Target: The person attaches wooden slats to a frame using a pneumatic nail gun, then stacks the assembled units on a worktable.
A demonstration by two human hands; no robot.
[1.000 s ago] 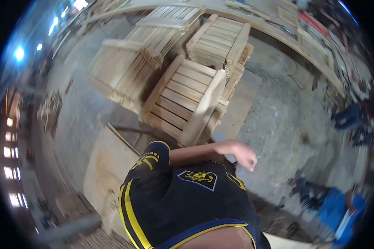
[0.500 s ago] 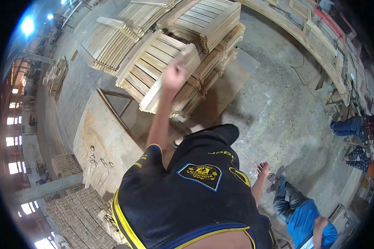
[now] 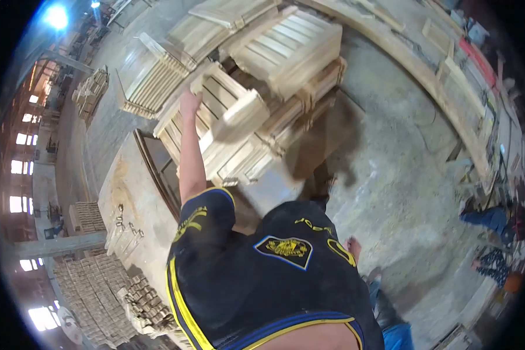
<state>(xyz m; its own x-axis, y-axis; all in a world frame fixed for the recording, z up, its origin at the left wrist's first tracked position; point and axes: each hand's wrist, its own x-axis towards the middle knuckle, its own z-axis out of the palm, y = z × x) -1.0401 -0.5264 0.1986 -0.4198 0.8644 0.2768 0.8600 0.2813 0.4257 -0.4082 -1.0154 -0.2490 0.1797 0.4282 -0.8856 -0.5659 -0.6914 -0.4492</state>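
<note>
My left hand (image 3: 189, 104) raised at 11 o'clock, fingers closed on pallet (image 3: 216, 125) edge; right hand unseen.

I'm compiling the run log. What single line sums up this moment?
left hand: gripping pale slatted wooden panel | panel: tilted atop panel stack | right hand: not visible

Left hand (image 3: 189, 104) now gripping panel (image 3: 227, 125)

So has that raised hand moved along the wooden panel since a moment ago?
Yes. The left hand now grips the slatted panel at its far-left corner; half a second ago it held the thick end rail, nearer the stacked panels.
</note>
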